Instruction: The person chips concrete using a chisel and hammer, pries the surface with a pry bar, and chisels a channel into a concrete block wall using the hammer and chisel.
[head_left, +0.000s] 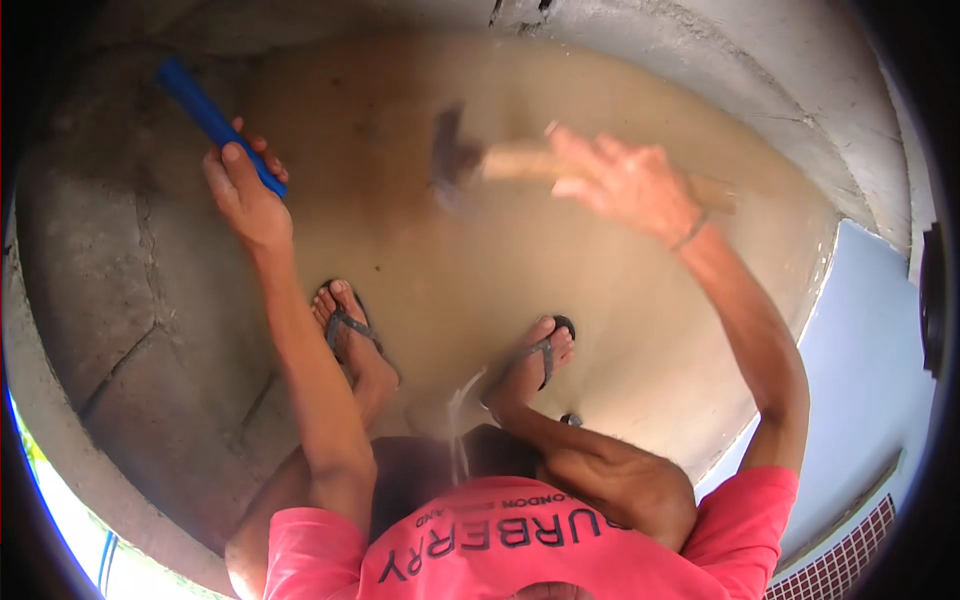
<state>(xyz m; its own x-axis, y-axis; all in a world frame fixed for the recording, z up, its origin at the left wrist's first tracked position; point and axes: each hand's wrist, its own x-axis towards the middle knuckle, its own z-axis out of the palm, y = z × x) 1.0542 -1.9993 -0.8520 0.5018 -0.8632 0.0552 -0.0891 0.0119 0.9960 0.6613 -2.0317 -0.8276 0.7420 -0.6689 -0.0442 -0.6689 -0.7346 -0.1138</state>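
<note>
On the left, my left hand (250,200) is closed around a straight blue rod (203,103), which slants with its far end up toward the wall. Whether the rod is hollow or solid does not show. My right hand (635,185) grips a hammer (520,161) by its pale wooden handle. The hammer's dark head points left, toward the rod but well apart from it, and is smeared by motion. The handle's butt sticks out past my wrist on the right.
Both feet (357,335) in dark flip-flops stand on a tan, dusty floor (430,260). Cracked grey concrete (95,270) runs along the left, and a pale wall curves across the top right (790,60). A small dark object (571,419) lies beside the right foot.
</note>
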